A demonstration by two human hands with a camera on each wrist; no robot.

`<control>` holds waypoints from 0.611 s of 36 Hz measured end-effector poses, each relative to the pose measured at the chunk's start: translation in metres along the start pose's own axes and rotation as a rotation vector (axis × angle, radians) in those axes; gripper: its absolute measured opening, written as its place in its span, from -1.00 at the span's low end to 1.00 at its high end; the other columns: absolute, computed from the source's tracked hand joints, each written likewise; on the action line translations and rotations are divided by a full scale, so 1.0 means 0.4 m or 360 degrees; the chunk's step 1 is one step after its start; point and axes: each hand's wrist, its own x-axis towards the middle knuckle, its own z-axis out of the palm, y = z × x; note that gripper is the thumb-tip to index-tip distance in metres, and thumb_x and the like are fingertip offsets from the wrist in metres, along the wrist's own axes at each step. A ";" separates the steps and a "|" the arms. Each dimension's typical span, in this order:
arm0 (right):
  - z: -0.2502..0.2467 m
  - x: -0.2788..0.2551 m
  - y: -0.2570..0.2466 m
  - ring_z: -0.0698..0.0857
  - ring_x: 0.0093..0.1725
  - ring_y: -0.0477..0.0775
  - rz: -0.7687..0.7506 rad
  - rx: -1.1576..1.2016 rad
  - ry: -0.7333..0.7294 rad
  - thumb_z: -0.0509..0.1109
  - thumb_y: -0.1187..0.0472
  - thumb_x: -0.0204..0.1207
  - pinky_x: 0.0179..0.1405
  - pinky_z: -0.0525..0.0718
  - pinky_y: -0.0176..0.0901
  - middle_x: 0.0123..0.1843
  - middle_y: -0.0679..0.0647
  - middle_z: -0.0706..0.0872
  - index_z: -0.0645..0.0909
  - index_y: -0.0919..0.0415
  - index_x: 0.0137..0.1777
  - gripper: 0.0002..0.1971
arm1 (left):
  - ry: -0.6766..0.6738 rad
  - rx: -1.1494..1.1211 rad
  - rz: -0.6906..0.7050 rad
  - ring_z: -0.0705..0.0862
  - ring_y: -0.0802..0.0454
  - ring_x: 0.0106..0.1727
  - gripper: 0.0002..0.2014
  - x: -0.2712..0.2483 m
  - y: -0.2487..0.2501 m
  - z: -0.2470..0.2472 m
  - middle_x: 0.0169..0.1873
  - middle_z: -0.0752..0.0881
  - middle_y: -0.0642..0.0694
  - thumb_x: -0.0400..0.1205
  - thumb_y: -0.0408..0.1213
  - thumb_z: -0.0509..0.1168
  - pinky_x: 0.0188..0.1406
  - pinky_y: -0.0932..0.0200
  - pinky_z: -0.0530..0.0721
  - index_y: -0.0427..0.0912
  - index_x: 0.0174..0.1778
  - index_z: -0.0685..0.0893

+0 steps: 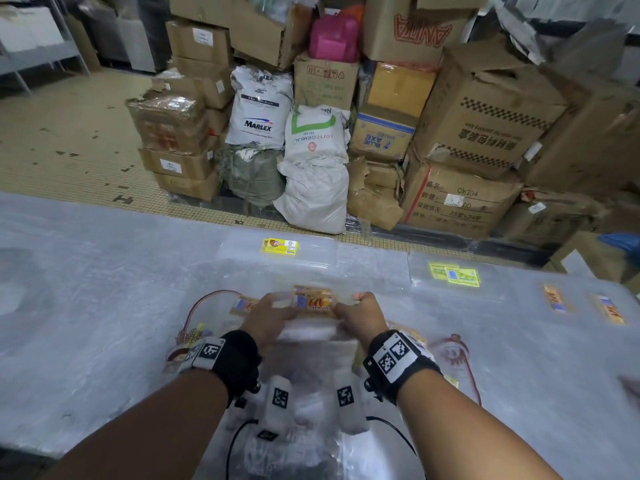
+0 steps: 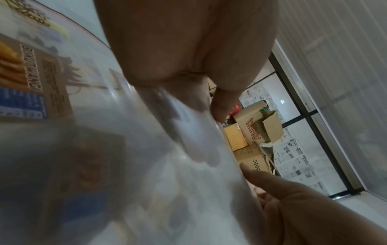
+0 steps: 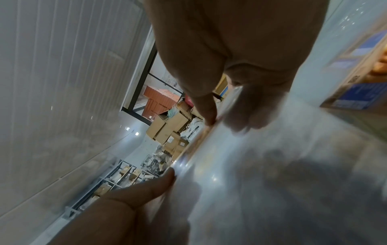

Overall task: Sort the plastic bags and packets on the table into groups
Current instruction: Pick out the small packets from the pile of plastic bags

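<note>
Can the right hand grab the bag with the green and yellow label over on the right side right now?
Probably not yet. The right hand is busy pinching the clear bag with the brown label, together with the left hand. Nothing blocks the green and yellow labelled bag.

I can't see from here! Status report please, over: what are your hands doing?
Left hand and right hand both pinch the clear biscuit bag, lifted above the table. Yellow-label bags grouped beyond. Nothing blocking.

Two hands (image 1: pixel 270 311) (image 1: pixel 360 315), two white sacks (image 1: pixel 259 105) (image 1: pixel 317 168)
</note>
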 end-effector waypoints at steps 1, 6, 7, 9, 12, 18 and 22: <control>-0.004 0.000 -0.001 0.58 -0.42 0.05 -0.0005 0.0027 -0.0003 0.45 0.22 0.58 -0.60 0.55 -0.23 -0.05 0.25 0.67 0.29 0.23 0.28 -0.58 | 0.0014 -0.0038 0.0025 0.53 0.12 -0.46 -0.82 0.000 0.000 0.001 -0.29 0.67 -0.09 0.65 -0.28 0.41 -0.55 0.30 0.46 -0.04 0.13 0.63; -0.047 0.010 0.015 0.63 -0.09 0.16 0.0022 -0.0226 0.0220 0.35 0.04 0.62 0.02 0.64 -0.02 0.06 0.17 0.67 0.39 0.18 0.27 -0.66 | 0.0027 -0.0064 0.0093 0.70 -0.01 -0.27 -0.86 -0.012 0.021 -0.014 -0.24 0.72 -0.12 0.64 -0.36 0.41 -0.25 0.10 0.64 -0.09 -0.01 0.58; -0.063 0.011 0.020 0.64 -0.03 0.18 0.0050 -0.0288 0.0255 0.36 0.05 0.62 0.07 0.63 -0.03 0.05 0.15 0.66 0.41 0.18 0.28 -0.66 | 0.0043 -0.0049 0.0096 0.69 -0.02 -0.26 -0.85 -0.008 0.021 -0.022 -0.24 0.72 -0.10 0.63 -0.35 0.42 -0.24 0.09 0.63 -0.09 0.01 0.58; -0.093 0.010 0.035 0.67 0.13 0.25 0.0105 -0.0451 0.0318 0.37 0.07 0.60 0.18 0.62 -0.04 0.15 0.18 0.67 0.44 0.22 0.31 -0.62 | 0.0054 0.0008 0.0046 0.67 -0.09 -0.21 -0.79 -0.006 0.022 -0.037 -0.22 0.72 -0.15 0.60 -0.29 0.45 -0.15 0.05 0.61 -0.12 0.08 0.58; -0.134 0.019 0.071 0.57 0.34 0.30 0.0253 -0.0842 0.0416 0.37 -0.01 0.54 0.35 0.53 0.00 0.36 0.25 0.60 0.44 0.21 0.39 -0.51 | 0.0103 0.0087 -0.0028 0.68 -0.15 -0.13 -0.65 0.000 0.017 -0.057 -0.13 0.75 -0.20 0.35 -0.02 0.54 -0.11 -0.03 0.64 0.08 0.02 0.66; -0.189 0.003 0.107 0.36 0.52 0.35 0.0603 -0.1135 0.0504 0.40 -0.16 0.51 0.44 0.42 0.13 0.51 0.30 0.37 0.28 0.22 0.50 -0.30 | 0.0096 0.0089 0.0003 0.67 -0.09 -0.23 -0.74 -0.008 0.031 -0.065 -0.18 0.74 -0.18 0.52 -0.19 0.51 -0.21 0.04 0.60 -0.06 0.04 0.60; -0.203 0.003 0.117 0.52 0.38 0.32 0.0749 -0.1166 0.0499 0.43 -0.21 0.37 0.30 0.60 0.01 0.39 0.28 0.51 0.38 0.28 0.41 -0.25 | 0.0088 0.0020 -0.0026 0.61 -0.14 -0.23 -0.87 -0.006 0.030 -0.066 -0.25 0.70 -0.23 0.66 -0.36 0.38 -0.24 -0.01 0.52 -0.03 -0.01 0.60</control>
